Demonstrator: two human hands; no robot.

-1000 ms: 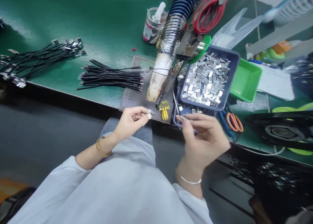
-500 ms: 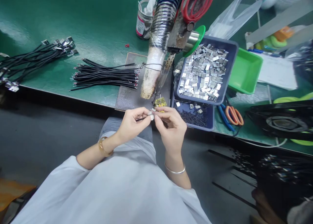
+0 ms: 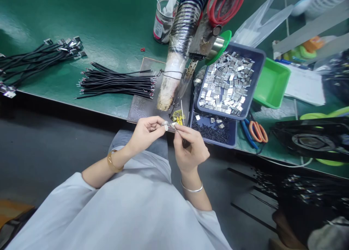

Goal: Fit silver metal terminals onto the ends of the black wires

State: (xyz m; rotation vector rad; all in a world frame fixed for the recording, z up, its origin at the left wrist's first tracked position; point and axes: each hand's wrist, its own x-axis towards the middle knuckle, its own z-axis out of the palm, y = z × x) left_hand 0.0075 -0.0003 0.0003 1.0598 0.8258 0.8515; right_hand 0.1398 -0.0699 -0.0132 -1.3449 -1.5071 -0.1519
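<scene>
Spreading across the view, the green table [image 3: 114,28] carried most of the things. A ribbed hose [image 3: 181,30] slanted over a dark board [image 3: 139,110] at the table's near edge. Along that edge, right of the board, sat the lower blue tray [image 3: 232,133], full of small black bits with a few metal pieces among them; the upper blue tray [image 3: 255,83], heaped with silvery connectors [image 3: 227,84], overlapped its far side. One bundle of black cables [image 3: 117,83] lay just left of the hose, its right ends over the board's left edge, while plugged cables [image 3: 38,62] stretched toward the table's left end.

Both hands met near the board's near edge. The right hand [image 3: 191,150] (a silvery bangle circled its wrist) had its grip closed on a small metal piece [image 3: 174,125]. Facing it, the left hand [image 3: 148,133], white covers on its fingertips, had its grip pinched on what looked like a cable end [image 3: 169,126], mostly hidden; whether piece and end touched, I couldn't tell. Beyond the fingertips was a yellow clip [image 3: 179,119], and a red scrap [image 3: 142,49] lay farther back.
</scene>
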